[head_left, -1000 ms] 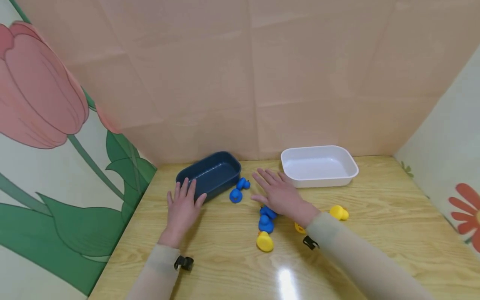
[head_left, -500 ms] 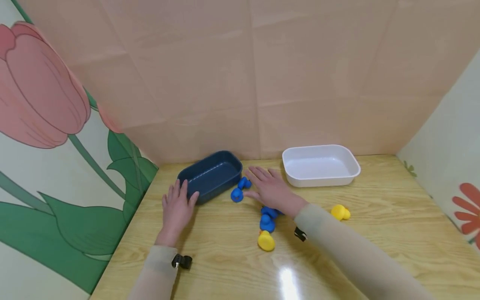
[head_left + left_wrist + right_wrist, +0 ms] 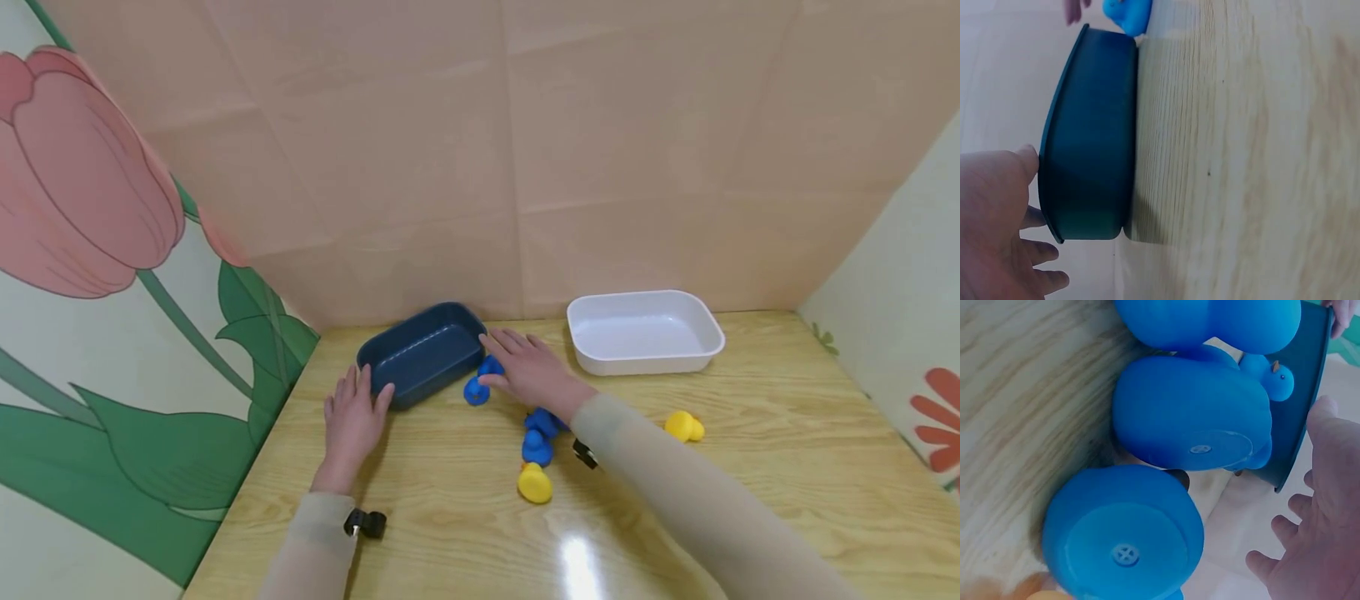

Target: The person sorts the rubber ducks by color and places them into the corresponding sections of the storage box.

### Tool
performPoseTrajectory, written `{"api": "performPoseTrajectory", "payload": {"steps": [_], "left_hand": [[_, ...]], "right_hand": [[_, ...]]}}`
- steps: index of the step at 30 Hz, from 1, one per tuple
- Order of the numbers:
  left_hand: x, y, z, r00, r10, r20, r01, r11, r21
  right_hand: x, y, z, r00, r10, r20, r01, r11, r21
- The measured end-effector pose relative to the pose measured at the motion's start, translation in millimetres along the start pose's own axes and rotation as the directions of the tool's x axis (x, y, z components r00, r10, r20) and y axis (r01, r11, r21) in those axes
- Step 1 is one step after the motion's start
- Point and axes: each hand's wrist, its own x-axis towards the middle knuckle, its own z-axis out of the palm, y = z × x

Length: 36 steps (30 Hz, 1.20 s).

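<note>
A dark navy tray (image 3: 429, 388) sits at an angle at the back left of the wooden table. My left hand (image 3: 351, 427) is at its near left corner, fingers straight, the thumb right at the rim in the left wrist view. Toward the tray's right end reaches my right hand (image 3: 537, 372), fingers extended, passing over a blue rubber duck (image 3: 491, 365) that it partly covers. Another blue duck (image 3: 476, 392) lies beside the tray's near wall. In the right wrist view, the right thumb overlaps the rim of the tray (image 3: 1294, 412), with several blue ducks (image 3: 1191, 412) beside the hand.
A white tray (image 3: 648, 365) stands at the back right. Below my right wrist is a cluster of blue ducks (image 3: 537, 449), with a yellow duck (image 3: 535, 484) in front. Another yellow duck (image 3: 681, 426) lies beyond my right sleeve. A pink sheet (image 3: 390, 167) hangs behind the table.
My right hand has moved left, from near the white tray to the navy tray's right end. My left hand has drawn back slightly to the tray's corner. The ducks and trays look unmoved.
</note>
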Motion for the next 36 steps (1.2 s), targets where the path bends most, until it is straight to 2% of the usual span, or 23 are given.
{"api": "performPoseTrajectory", "payload": {"steps": [7, 13, 19, 24, 29, 32, 36], "left_hand": [[3.1, -2.3, 3.5, 1.0, -0.016, 0.01, 0.016, 1.0, -0.027], [4.6, -0.3, 4.5, 0.999, -0.043, 0.024, 0.044, 0.998, -0.038], [7.2, 2.8, 5.5, 0.997, -0.064, 0.035, 0.066, 0.996, -0.059], [9.4, 2.7, 8.5, 0.997, -0.07, 0.03, 0.072, 0.994, -0.088], [11.9, 2.5, 11.7, 0.998, -0.054, 0.011, 0.055, 0.988, -0.143], [14.8, -2.3, 18.3, 0.999, -0.022, -0.03, 0.016, 0.983, -0.183], [17.8, -2.6, 22.9, 0.998, -0.009, -0.058, -0.004, 0.977, -0.214]], "right_hand": [[10.7, 2, 4, 0.998, 0.023, 0.053, -0.022, 1.0, -0.011], [12.6, 3, 4, 0.995, 0.039, 0.096, -0.037, 0.999, -0.022], [9.6, 3, 1, 0.995, 0.039, 0.096, -0.041, 0.999, 0.018], [5.8, 4, -1, 0.997, 0.021, 0.073, -0.022, 1.0, 0.012], [0.0, 4, -1, 0.999, 0.01, 0.05, -0.011, 1.0, 0.016], [-4.0, 4, -2, 0.998, 0.014, 0.059, -0.016, 0.999, 0.036], [-8.1, 6, -1, 0.999, 0.004, 0.052, -0.007, 0.998, 0.064]]}}
